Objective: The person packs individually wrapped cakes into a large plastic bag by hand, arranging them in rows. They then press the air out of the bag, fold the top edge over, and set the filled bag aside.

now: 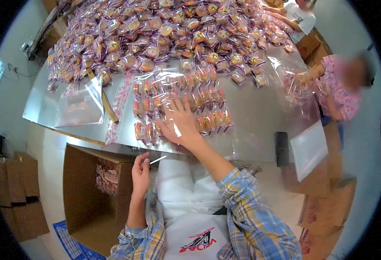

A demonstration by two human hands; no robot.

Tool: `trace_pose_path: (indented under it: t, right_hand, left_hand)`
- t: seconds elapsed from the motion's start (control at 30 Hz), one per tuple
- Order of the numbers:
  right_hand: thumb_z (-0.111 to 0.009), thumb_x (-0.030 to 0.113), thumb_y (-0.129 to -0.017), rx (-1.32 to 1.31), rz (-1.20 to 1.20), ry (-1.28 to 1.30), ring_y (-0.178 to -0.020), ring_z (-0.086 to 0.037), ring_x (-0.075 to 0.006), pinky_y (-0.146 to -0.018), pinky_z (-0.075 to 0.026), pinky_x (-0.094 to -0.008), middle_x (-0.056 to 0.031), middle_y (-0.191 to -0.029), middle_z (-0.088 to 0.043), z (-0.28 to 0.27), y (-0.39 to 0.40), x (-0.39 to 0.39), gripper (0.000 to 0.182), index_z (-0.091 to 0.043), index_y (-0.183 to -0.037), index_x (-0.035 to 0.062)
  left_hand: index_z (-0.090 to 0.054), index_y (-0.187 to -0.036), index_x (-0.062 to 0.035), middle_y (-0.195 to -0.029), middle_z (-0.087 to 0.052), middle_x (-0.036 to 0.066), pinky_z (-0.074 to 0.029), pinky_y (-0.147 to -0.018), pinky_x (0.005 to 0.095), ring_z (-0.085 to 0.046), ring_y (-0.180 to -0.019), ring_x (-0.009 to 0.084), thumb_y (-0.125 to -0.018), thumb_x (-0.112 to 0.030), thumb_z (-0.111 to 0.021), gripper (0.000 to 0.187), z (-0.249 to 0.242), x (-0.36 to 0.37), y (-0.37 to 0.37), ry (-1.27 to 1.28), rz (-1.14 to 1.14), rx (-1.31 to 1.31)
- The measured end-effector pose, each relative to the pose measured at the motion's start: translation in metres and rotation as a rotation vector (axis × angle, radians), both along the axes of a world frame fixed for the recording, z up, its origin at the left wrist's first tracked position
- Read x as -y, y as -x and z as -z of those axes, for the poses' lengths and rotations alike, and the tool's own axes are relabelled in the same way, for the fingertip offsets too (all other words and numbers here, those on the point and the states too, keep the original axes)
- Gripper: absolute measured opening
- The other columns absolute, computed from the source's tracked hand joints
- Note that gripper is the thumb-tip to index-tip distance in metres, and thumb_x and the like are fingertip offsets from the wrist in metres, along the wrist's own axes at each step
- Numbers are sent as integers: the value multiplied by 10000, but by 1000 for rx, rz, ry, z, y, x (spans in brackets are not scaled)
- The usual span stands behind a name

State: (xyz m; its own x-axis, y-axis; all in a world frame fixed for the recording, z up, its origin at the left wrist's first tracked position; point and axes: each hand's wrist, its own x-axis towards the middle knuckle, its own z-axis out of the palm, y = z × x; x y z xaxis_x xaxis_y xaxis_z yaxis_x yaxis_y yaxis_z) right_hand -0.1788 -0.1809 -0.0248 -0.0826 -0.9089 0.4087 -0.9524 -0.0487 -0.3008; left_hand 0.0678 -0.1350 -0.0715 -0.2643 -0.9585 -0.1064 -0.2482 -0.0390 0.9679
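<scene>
My right hand (179,123) lies with fingers spread on a large clear plastic bag (231,145) on the metal table. Inside the bag, small wrapped cakes (205,97) sit in three neat rows, partly hidden under my palm. Below the table's front edge, my left hand (142,173) is closed, pinching a thin white strip (158,159) that points up and to the right. A pink patterned strip (116,117) runs along the table to the left of the bag.
A big heap of wrapped cakes (164,30) covers the far table. Flat clear bags (80,108) and a wooden stick (109,108) lie left. An opened carton (75,195) stands below. Two people work at right, one in a pink shirt (340,95); cartons (325,216) stand below.
</scene>
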Motion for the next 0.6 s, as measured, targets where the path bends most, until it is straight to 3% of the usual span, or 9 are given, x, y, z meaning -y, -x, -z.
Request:
trace_pose_path:
  t: [0.1, 0.2, 0.23, 0.37, 0.47, 0.5, 0.6]
  right_hand:
    - [-506, 467, -1029, -58, 116, -1, -1344, -534, -404, -1255, -232, -562, -270, -1509, -535, 2, 2, 17, 747, -458, -1504, -107]
    - [-596, 442, -972, 153, 92, 36, -1366, -525, -379, -1241, -280, -530, -248, -1450, -593, 6, 4, 21, 581, -675, -1328, -9]
    - [-580, 426, -983, 134, 105, 45, -1376, -520, -372, -1234, -288, -529, -236, -1455, -594, 9, 5, 22, 545, -681, -1319, 9]
    - [-510, 349, -1030, 38, 114, -15, -1392, -517, -349, -1199, -317, -533, -191, -1470, -600, 19, 7, 27, 426, -699, -1297, 76]
    - [-511, 351, -1023, 55, 110, -44, -1407, -510, -335, -1196, -312, -536, -183, -1473, -604, 13, 8, 25, 453, -685, -1342, 80]
    - [-528, 335, -1006, -128, 49, -210, -1406, -512, -332, -1187, -322, -524, -178, -1452, -622, -2, 11, 21, 448, -689, -1333, 74]
    - [-459, 382, -1065, 90, 199, -66, -1320, -598, -341, -1204, -329, -529, -145, -1309, -705, 11, 10, 37, 495, -653, -1393, 66]
  left_hand:
    - [-646, -1309, 4, -1057, -639, -4, -429, -771, 229, -491, -854, 65, -1088, -150, -554, 285, -5, -1, -8, -163, 37, 30]
    - [-648, -1311, 5, -1103, -666, 17, -447, -812, 233, -530, -910, 73, -1088, -144, -551, 285, -9, 1, -6, -109, 44, 33]
    - [-646, -1316, 10, -1166, -687, 48, -464, -869, 244, -566, -978, 89, -1085, -131, -549, 288, -14, 1, -7, -229, 30, 107]
    - [-646, -1313, 21, -1167, -687, 57, -466, -908, 250, -577, -1007, 98, -1079, -111, -546, 287, -12, -1, -5, -134, 36, 13]
    - [-651, -1304, 18, -1059, -676, 18, -463, -797, 236, -552, -881, 68, -1076, -110, -554, 279, -8, 0, -3, -55, 29, -8]
    - [-655, -1299, 14, -1001, -656, -2, -441, -748, 230, -523, -830, 55, -1073, -108, -558, 275, -10, -1, -3, -75, 28, 7]
    - [-666, -1285, 6, -848, -581, -58, -370, -625, 219, -432, -703, 22, -1066, -100, -569, 262, -13, 4, -1, -88, 30, 32]
